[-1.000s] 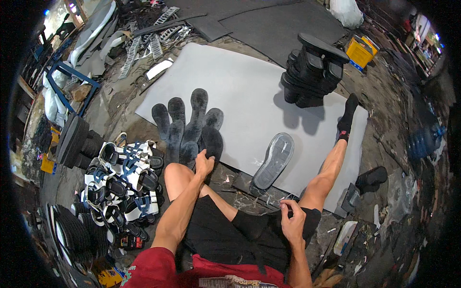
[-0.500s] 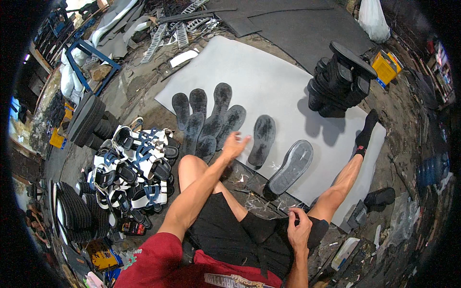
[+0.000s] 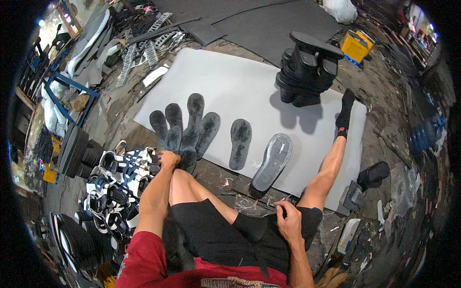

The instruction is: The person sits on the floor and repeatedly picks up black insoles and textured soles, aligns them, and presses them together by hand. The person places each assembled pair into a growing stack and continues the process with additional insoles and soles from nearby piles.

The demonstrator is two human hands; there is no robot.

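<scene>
My left hand (image 3: 169,159) is at the lower ends of several dark shoe soles (image 3: 195,108), beside a heap of white and blue sandals (image 3: 127,168). Its fingers are curled downward, and whatever lies under them is hidden. Over my right thigh, my right hand (image 3: 289,222) has thumb and finger drawn together in a pinch; something tiny and pale may be at the tips. Apart from the cluster, one dark sole (image 3: 240,144) lies flat on the grey-white sheet (image 3: 230,77). To its right rests a sole with a paler rim (image 3: 272,163), its heel end past the sheet's edge.
A tall stack of black soles (image 3: 307,72) stands on the sheet's far right part, near my outstretched foot (image 3: 345,113). Behind it is a yellow crate (image 3: 357,47). More stacked soles (image 3: 77,151) and a blue metal frame (image 3: 72,98) are on the left.
My left hand has swung left and toward me, from above the soles to the sandal heap's edge, its fingers now curled. My right hand keeps its pinch. The whole view has shifted.
</scene>
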